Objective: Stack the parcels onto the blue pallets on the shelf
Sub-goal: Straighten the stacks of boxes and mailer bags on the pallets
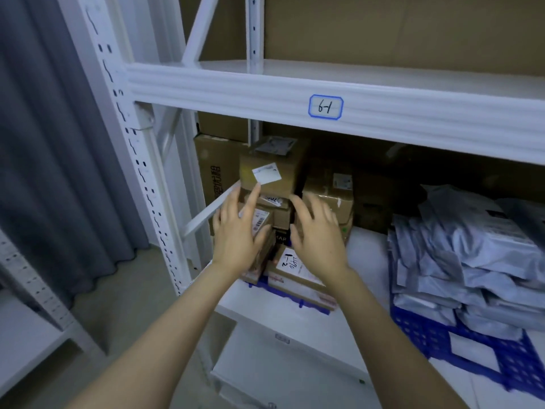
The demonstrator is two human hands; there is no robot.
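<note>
A stack of brown cardboard parcels stands at the left end of the lower shelf on a blue pallet [306, 304]. The top parcel [272, 169] carries a white label and sits tilted on the stack. My left hand [237, 231] is spread, its fingertips touching that parcel's lower front edge. My right hand [317, 231] is spread just below the parcel's right corner, in front of the lower boxes. A flat box marked "1-2" [295, 271] lies at the bottom front. Neither hand grips anything.
A second blue pallet [460, 343] on the right holds a heap of grey plastic mailer bags [472, 255]. The white shelf beam labelled "6-1" [326, 107] hangs just above the stack. A white upright [129, 137] and grey curtain [44, 157] stand at left.
</note>
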